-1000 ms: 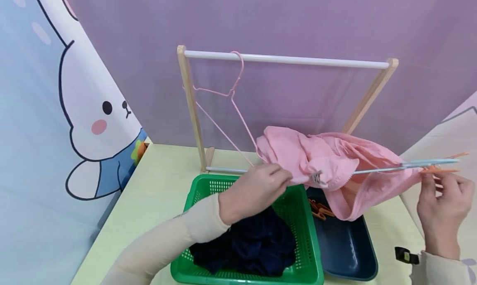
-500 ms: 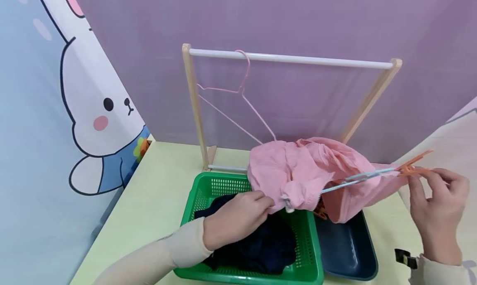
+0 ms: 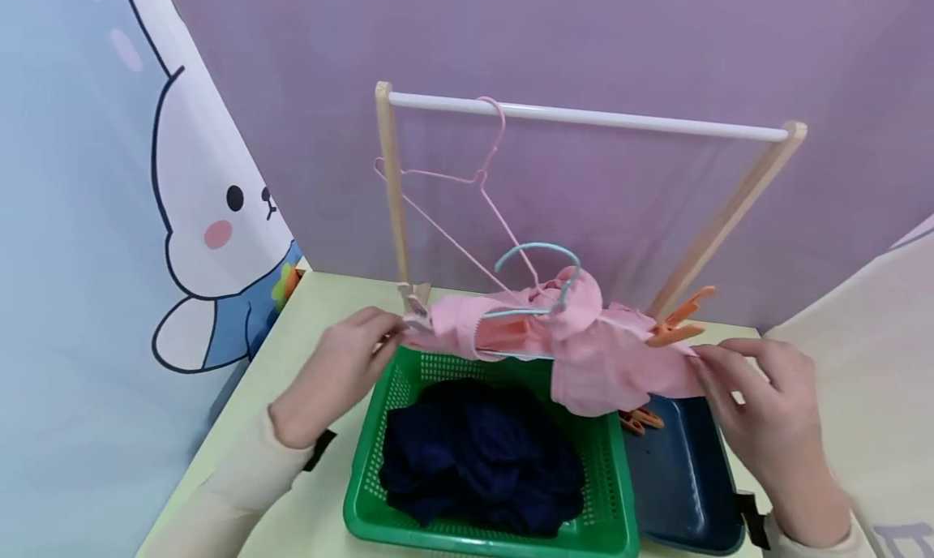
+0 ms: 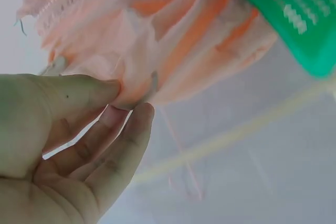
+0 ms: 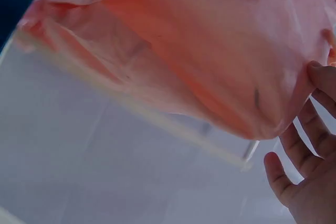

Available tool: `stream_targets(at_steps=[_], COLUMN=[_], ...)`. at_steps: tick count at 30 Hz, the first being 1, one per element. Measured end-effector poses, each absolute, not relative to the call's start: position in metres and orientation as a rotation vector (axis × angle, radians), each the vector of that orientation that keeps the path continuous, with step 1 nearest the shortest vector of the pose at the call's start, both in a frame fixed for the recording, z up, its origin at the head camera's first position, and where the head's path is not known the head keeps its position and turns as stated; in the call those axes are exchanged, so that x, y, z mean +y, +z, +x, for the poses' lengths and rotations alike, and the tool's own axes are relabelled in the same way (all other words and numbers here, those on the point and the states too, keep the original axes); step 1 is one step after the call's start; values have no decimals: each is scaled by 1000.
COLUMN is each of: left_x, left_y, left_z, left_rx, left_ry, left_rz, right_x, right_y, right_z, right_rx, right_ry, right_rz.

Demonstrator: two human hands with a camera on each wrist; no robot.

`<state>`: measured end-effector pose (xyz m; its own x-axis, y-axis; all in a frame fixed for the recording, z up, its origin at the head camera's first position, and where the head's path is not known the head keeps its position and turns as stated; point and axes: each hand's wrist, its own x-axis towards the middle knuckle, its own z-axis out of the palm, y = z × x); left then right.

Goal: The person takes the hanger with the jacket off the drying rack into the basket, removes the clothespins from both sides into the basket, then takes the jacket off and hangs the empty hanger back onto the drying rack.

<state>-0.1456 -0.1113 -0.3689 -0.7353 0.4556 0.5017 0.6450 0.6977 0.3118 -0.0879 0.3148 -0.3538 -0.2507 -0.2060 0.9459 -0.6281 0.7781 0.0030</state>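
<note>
A pink zip-up jacket [image 3: 606,371] is stretched between both hands above the green basket, with a light blue hanger [image 3: 540,245] inside it, hook upward. My left hand [image 3: 339,371] pinches the jacket's left end, beside a greyish clothespin [image 3: 414,313]. At the opposite end, my right hand [image 3: 766,404] pinches the pink cloth near an orange clothespin [image 3: 679,323] clipped there. In the left wrist view, thumb and fingertips of the left hand [image 4: 79,145] meet on the fabric. The right wrist view has the right hand [image 5: 310,166] at the cloth's edge. Most of the hanger's bar is hidden.
A rack with a white rail [image 3: 620,120] and wooden posts stands behind; a pink hanger [image 3: 499,217] hangs from it. Dark navy cloth [image 3: 481,461] lies in the green basket [image 3: 627,509]. Right of it, a dark blue tray [image 3: 679,477] holds orange clothespins [image 3: 640,420].
The jacket has swung from pointing right to lying across in front of me, its hanger hook now upward. My left hand has shifted left to its left end; the right hand has come inward.
</note>
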Motion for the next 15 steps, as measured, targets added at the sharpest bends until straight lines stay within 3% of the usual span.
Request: stream_targets(at_steps=[15], left_x=[-164], left_y=[-341], left_z=[-98], left_rx=[-2610], left_ry=[-630], left_rz=[-732], right_x=[293], right_y=[-350], right_z=[-59], right_rx=[-2024], right_ry=[493], right_rz=[904])
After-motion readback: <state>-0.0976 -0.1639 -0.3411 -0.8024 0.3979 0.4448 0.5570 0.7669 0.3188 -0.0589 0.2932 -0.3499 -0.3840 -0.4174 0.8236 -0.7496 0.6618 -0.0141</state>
